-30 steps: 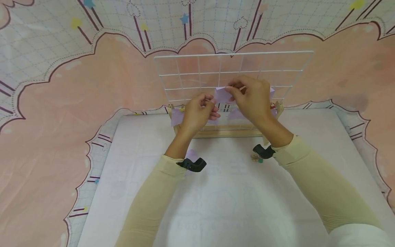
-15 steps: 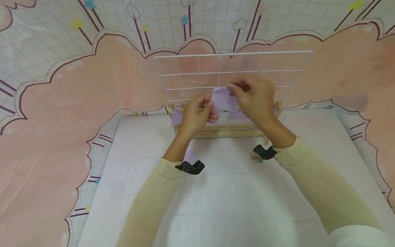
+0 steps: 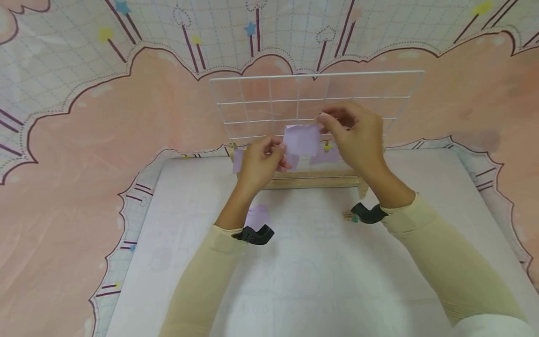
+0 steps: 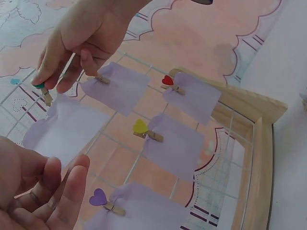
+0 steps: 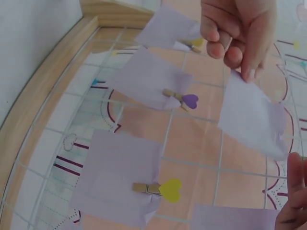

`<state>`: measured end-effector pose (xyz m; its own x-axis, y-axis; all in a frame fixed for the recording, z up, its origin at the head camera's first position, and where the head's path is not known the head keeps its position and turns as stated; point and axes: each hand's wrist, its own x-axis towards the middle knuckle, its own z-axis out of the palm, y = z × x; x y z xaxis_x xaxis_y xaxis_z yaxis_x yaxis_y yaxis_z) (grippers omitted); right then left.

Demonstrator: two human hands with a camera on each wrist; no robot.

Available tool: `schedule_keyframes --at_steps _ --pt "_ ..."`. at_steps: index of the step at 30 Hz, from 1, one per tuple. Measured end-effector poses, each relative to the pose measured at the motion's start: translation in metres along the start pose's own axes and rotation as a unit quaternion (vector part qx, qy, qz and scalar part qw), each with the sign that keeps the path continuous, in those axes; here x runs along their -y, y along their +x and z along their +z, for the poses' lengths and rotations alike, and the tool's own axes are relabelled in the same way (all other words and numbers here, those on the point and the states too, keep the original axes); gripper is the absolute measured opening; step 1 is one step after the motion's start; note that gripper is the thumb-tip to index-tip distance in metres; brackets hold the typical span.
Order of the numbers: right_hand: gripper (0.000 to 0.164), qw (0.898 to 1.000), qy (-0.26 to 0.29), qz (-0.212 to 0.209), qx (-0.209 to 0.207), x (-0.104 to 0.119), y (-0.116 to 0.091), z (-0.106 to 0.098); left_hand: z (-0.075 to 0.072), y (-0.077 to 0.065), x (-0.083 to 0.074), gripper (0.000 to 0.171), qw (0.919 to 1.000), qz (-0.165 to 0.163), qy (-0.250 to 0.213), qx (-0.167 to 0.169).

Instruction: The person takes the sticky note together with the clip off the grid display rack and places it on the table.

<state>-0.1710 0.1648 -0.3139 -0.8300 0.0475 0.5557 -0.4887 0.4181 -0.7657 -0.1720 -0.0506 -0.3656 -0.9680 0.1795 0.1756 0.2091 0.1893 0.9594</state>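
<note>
A lilac square of paper is up against the white wire grid, between both hands. My left hand pinches its left edge; in the right wrist view the left thumb lies on a corner of the paper. At the paper's upper right is my right hand. In the left wrist view, the right hand's thumb and finger pinch a small wooden clothespin with a green top, right at the paper's puckered edge. Other lilac squares hang nearby, one by a yellow-heart clothespin.
A wooden frame supports the grid. More squares hang from a red-heart clothespin and a purple-heart clothespin. On the white tabletop lie loose lilac paper and small wooden clips beside the right wrist.
The right hand has shifted right and the left hand left and down. The lilac square between them has moved slightly left and down and shows more of its face.
</note>
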Motion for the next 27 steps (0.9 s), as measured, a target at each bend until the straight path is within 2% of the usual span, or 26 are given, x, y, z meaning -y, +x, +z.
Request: schedule_keyframes --at_steps 9,14,16,21,27 --pt "0.018 0.996 0.087 0.011 0.021 -0.003 -0.005 -0.008 -0.007 -0.011 0.001 0.016 0.9996 0.006 0.020 -0.018" --pt "0.017 0.993 0.104 0.026 0.040 -0.004 -0.013 -0.014 -0.011 -0.018 0.001 0.014 0.9994 0.010 0.026 -0.019" --pt "0.017 0.990 0.128 0.033 0.047 -0.005 -0.016 -0.016 -0.013 -0.021 0.001 0.014 0.9995 0.003 0.026 -0.019" --pt "0.017 0.979 0.189 0.033 0.069 -0.009 -0.024 -0.024 -0.015 -0.027 0.001 0.010 0.9998 -0.017 0.007 -0.012" --pt "0.015 0.978 0.173 0.069 0.096 -0.012 -0.031 -0.028 -0.014 -0.031 0.004 0.004 0.9990 -0.008 -0.044 0.002"
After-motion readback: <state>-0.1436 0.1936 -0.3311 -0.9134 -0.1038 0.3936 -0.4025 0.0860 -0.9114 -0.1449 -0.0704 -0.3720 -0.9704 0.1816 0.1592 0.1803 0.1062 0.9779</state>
